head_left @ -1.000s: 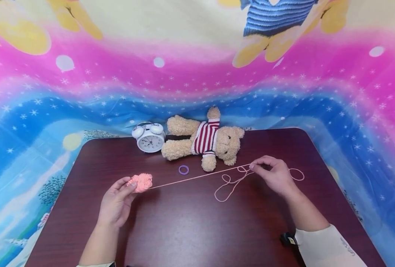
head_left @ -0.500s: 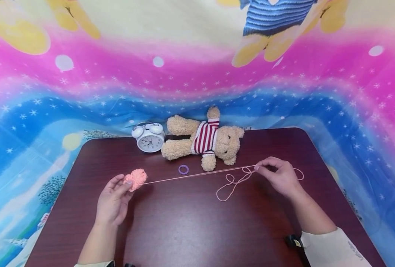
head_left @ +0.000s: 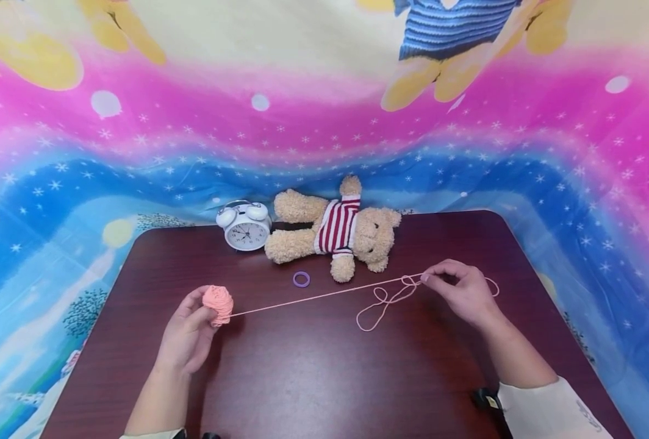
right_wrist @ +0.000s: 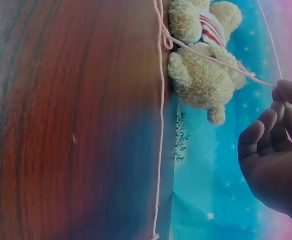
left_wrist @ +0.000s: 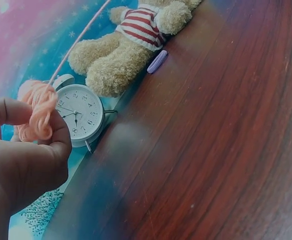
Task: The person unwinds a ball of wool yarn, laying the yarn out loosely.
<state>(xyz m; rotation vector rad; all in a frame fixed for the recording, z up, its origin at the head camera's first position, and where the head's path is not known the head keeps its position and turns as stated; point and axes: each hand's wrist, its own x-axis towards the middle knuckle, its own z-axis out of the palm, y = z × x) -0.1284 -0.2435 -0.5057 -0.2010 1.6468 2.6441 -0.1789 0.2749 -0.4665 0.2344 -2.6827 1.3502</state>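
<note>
A small ball of peach-pink yarn (head_left: 218, 303) is pinched between the thumb and fingers of my left hand (head_left: 186, 335), above the left part of the table. From the ball a single strand (head_left: 302, 299) runs taut across to my right hand (head_left: 463, 294), whose thumb and forefinger pinch it. Loose loops of the same yarn (head_left: 372, 328) lie below and left of the right hand, and another bit shows behind it. In the left wrist view the ball (left_wrist: 38, 107) shows its wound layers between the fingers. The right wrist view shows the pinched strand (right_wrist: 216, 61) passing in front of the bear.
A teddy bear (head_left: 338, 228) in a red-and-white striped shirt lies on its back at the far edge of the dark wooden table (head_left: 313, 378). Left of it stands a white alarm clock (head_left: 247, 234). A purple ring (head_left: 301, 279) lies before the bear. A printed cloth (head_left: 324, 134) hangs behind.
The yarn ball has turned in my left hand and shifted slightly left. My right hand has moved a little to the right, holding the strand; the loose loops shifted slightly with it.
</note>
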